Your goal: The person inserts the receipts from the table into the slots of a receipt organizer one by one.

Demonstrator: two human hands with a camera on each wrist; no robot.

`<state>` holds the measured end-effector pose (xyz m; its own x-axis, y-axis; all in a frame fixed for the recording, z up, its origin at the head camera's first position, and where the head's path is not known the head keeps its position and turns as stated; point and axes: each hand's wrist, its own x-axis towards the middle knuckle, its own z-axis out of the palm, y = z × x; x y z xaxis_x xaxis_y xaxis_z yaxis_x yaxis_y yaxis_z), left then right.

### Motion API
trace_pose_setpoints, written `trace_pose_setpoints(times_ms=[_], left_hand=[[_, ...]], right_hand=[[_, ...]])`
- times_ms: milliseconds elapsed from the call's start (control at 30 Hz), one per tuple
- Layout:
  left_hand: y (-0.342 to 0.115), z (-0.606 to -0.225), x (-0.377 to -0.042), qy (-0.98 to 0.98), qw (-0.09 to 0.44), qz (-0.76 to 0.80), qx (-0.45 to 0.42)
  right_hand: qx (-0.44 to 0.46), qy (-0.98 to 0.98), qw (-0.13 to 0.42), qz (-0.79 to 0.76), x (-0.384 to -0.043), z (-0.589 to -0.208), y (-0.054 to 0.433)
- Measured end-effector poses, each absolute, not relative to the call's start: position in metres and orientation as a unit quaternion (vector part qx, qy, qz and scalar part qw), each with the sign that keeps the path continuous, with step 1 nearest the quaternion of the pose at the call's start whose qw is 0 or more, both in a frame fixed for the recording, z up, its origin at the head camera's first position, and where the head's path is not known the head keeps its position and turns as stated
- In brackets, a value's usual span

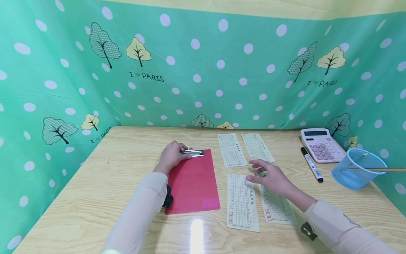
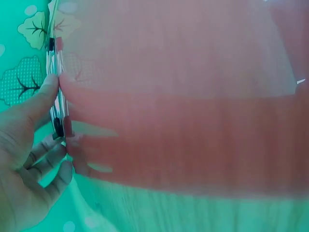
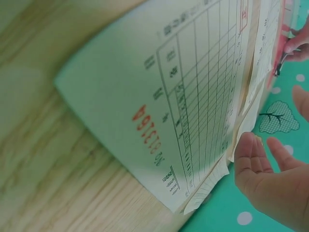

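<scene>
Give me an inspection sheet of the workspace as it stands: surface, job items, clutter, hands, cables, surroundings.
Surface: wood-grain table, with a bright glare patch near the front edge.
Job items: red clipboard with a metal clip; four printed slips to its right, in two rows of two.
Clutter: calculator, marker and blue cup at the far right; a thin stick juts from the cup.
Left hand: holds the clipboard at its clip.
Right hand: over the slips, fingers apart; contact unclear.
Cables: nothing seen.
Surroundings: green dotted cloth behind and at both sides.
</scene>
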<state>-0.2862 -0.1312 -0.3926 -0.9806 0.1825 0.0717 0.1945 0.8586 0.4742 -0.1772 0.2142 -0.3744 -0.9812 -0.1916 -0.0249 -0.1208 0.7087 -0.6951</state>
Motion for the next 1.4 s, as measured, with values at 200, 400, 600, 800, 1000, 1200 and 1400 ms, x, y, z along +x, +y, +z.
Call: trace_pose_setpoints(times_ms=[200,400,600,800,1000,1200,1400], left_hand=[[-0.1272,-0.3895,-0.2858,-0.967,0.016,-0.215,-0.137],[-0.1276,-0.3889,-0.2866,-0.968,-0.010,-0.214,-0.131],[-0.1283,-0.3910,-0.2870,-0.968,-0.008,-0.216,-0.129],[-0.1261,-0.3929,-0.2851,-0.970,0.024,-0.189,-0.148],[-0.1245,-0.3963,-0.2850,-0.968,0.044,-0.195,-0.150],[-0.1246,-0.3985,-0.2855,-0.966,0.053,-0.204,-0.149],[-0.1249,-0.3986,-0.2852,-0.966,0.056,-0.205,-0.147]], right_hand=[[-0.084,0.922,0.057,-0.374,-0.1772,-0.3753,0.2128],[-0.085,0.922,0.057,-0.372,-0.1771,-0.3761,0.2122],[-0.087,0.922,0.056,-0.374,-0.1759,-0.3751,0.2117],[-0.087,0.923,0.054,-0.372,-0.1750,-0.3743,0.2115],[-0.086,0.923,0.052,-0.371,-0.1751,-0.3749,0.2114],[-0.085,0.924,0.051,-0.370,-0.1750,-0.3751,0.2104],[-0.081,0.925,0.054,-0.368,-0.1747,-0.3744,0.2100]])
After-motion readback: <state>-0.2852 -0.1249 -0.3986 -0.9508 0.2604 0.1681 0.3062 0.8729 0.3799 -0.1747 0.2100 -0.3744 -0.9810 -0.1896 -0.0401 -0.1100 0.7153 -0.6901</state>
